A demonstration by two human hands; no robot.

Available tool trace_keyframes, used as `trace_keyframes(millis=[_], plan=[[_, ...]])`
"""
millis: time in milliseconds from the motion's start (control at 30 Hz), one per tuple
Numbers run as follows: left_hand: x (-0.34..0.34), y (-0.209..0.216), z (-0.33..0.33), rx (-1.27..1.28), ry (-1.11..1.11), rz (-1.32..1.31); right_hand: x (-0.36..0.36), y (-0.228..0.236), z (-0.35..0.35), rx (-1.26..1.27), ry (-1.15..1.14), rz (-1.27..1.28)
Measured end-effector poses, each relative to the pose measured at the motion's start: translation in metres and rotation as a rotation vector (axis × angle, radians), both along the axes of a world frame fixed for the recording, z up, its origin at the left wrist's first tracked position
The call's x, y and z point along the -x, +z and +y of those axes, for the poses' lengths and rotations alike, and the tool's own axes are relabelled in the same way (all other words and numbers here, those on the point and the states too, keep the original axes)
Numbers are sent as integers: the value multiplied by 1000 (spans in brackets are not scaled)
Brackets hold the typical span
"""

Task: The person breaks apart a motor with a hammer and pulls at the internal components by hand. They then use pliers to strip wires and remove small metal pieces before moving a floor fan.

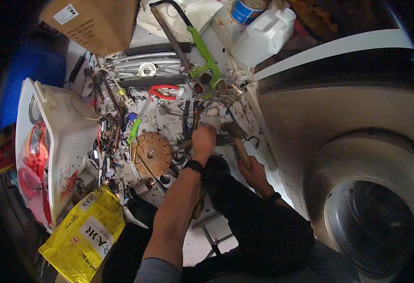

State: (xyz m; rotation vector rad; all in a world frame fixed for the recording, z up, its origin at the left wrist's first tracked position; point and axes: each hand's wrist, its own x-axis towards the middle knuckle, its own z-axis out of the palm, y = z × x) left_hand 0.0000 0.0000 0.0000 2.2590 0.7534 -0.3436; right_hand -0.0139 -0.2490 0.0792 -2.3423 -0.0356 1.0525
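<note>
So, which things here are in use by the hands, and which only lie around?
In use:
left hand, pressing on a small part, which it hides
right hand, gripping the hammer

Lying around:
rusty disc
hacksaw
white jug
yellow bag
red-handled pliers

Yellow bag [82,231], white jug [263,35], green-handled hacksaw [202,54], red pliers [163,89], rusty brown disc [152,153], brown wooden hammer handle [241,152].

Lighting is uneven. The far centre is brightest, where a white jug [263,35] and pale sheets show mild glare. The near area and both sides fall into deep shadow. Heavy vignetting blackens the corners. Fisheye distortion bends edges at the rim. Fine clutter at centre appears soft and noisy.
</note>
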Motion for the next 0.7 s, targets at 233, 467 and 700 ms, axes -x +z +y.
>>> trace_keyframes(millis=[233, 467, 700], plan=[[13, 24, 3, -98, -88, -8, -7, -8, -5, -62, 90, -118], [32, 15, 7, -111, -161, 25, -13, 2, 16, -4, 156, -72], [28, 32, 0, -43, -30, -25, -14, 3, 22, -69, 214, -154]])
